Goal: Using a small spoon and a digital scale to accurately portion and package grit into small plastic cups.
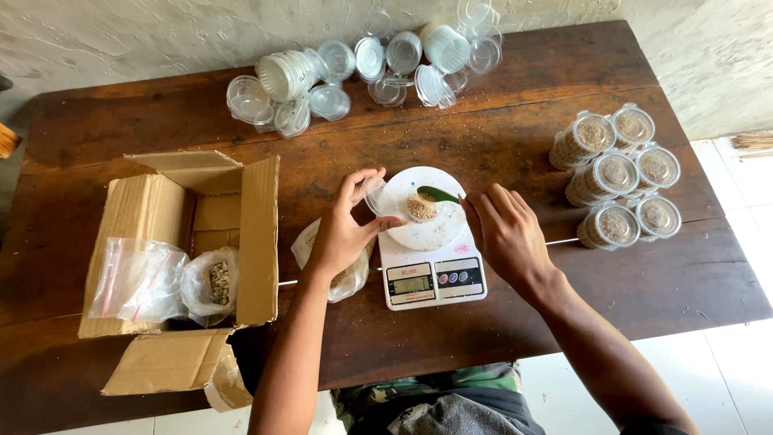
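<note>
A small white kitchen scale (432, 279) stands on the dark wooden table (499, 137). On its round plate sits a small clear cup (420, 209) with brownish seeds in it. My right hand (503, 229) pinches the handle of a green spoon (439, 194) whose bowl lies over the cup. My left hand (345, 229) holds a clear plastic lid (375, 196) by its edge, just left of the scale's plate. Under my left hand lies a plastic bag of seeds (351, 279).
An open cardboard box (229, 242) with plastic bags and a seed bag stands at the left. Several empty clear cups and lids (362, 64) lie along the far edge. Stacks of filled, lidded cups (620, 173) stand at the right. Loose seeds dot the tabletop.
</note>
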